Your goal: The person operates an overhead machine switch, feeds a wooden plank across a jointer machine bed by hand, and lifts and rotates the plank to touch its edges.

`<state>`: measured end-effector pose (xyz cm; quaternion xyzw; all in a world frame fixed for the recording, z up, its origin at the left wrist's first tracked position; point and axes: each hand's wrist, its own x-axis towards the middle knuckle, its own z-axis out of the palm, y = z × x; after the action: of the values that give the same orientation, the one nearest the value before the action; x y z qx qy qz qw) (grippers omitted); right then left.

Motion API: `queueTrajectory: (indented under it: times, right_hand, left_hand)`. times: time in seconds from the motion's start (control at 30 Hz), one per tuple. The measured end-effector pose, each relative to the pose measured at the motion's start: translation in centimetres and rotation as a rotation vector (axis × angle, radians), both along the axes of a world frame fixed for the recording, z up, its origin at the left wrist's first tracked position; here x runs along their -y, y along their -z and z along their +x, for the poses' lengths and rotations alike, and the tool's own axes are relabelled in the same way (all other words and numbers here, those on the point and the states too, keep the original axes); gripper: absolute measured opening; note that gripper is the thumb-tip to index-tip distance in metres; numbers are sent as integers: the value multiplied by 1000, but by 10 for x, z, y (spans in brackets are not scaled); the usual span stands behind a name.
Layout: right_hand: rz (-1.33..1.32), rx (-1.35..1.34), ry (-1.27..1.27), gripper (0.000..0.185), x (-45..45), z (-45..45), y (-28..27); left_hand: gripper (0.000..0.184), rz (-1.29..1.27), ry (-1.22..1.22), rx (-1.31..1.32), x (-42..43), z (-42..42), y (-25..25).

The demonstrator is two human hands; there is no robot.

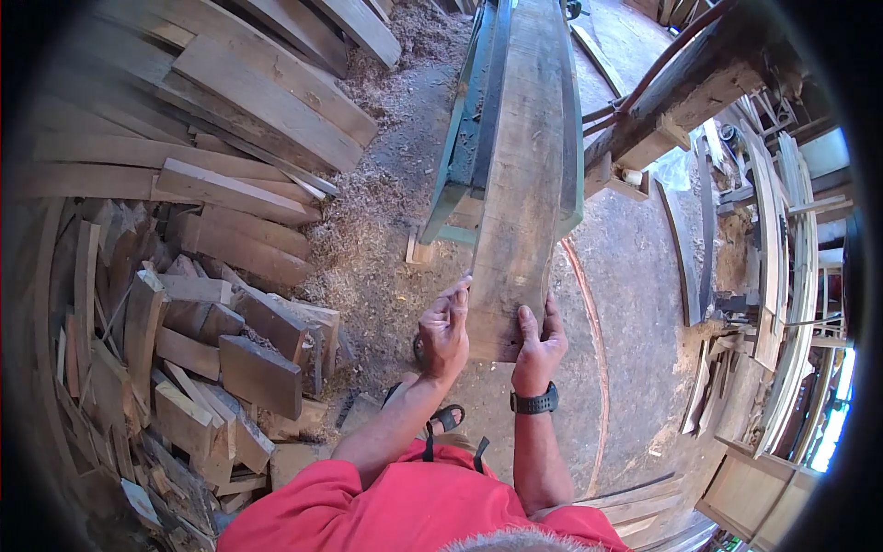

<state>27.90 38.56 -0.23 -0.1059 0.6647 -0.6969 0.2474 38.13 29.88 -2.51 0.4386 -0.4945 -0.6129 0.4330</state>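
Note:
A long, wide wooden plank (pixel 524 175) with a worn, stained face runs away from me along a green machine bed, its near end sticking out past the bed toward my body. My right hand (pixel 540 348) grips the near right corner, thumb on the top face and fingers along the edge. At the left edge, my left hand (pixel 445 333) presses against the plank with its fingers bent and close together; part of its grip is hidden. A dark watch (pixel 535 400) circles my right wrist.
The green machine (pixel 570 175) stands ahead under the plank. Stacked boards (pixel 267 92) and a heap of offcuts (pixel 262 373) fill the left side. Wood shavings (pixel 354 230) cover the floor there. A thick wooden beam (pixel 690 101) slants at upper right; long strips (pixel 796 239) lean farther right.

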Motion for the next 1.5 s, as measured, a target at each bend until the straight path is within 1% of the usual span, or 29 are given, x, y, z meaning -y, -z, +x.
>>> queueTrajectory:
  times: [0.07,0.23,0.3,0.4,0.53,0.6,0.67,0.73,0.87,0.93,0.97,1.0,1.07,1.17,1.27,1.37,1.47,1.5]
  right_hand:
    - [41,1,2,62,12,-10,-2]
    - [3,50,8,61,39,-35,0]
    - [3,36,23,61,50,-46,0]
    - [37,8,39,59,64,-59,3]
    - [38,34,75,57,85,-73,8]
    - [25,38,110,55,94,-77,6]
    - [32,14,103,54,99,-84,12]
    - [51,9,131,54,107,-92,16]
    - [81,-21,128,51,121,-106,25]
    - [39,-20,171,47,131,-111,21]
    - [15,-18,169,42,137,-115,19]
    - [13,-21,171,42,142,-118,20]
    - [10,-102,206,39,147,-122,24]
    - [-43,-58,250,35,158,-130,21]
    - [-41,-124,259,33,166,-139,24]
    - [-62,-103,267,33,173,-142,24]
    - [-34,-152,280,32,180,-151,26]
    - [-83,-115,279,31,184,-152,21]
  left_hand:
    - [34,-28,-18,-21,12,-12,1]
    - [30,18,0,-12,39,-38,-1]
    - [28,-62,15,17,52,-49,1]
    - [27,-81,-2,28,67,-64,3]
    - [27,-31,13,56,84,-79,0]
    - [26,-10,-1,-16,91,-87,1]
    - [26,8,-13,-33,99,-91,1]
    - [26,-45,17,84,111,-98,0]
    - [26,2,11,10,125,-111,-1]
    - [27,-30,-5,-51,135,-120,1]
    - [27,-32,-14,-28,139,-126,2]
    - [27,-33,-12,-31,143,-128,1]
    - [28,-31,-2,-48,149,-132,1]
    - [25,-74,-10,-5,158,-142,5]
    - [24,-90,-21,-1,167,-152,7]
    - [23,-37,-17,-8,173,-157,11]
    - [23,-61,-14,5,181,-164,5]
    - [24,-70,-14,38,183,-166,6]
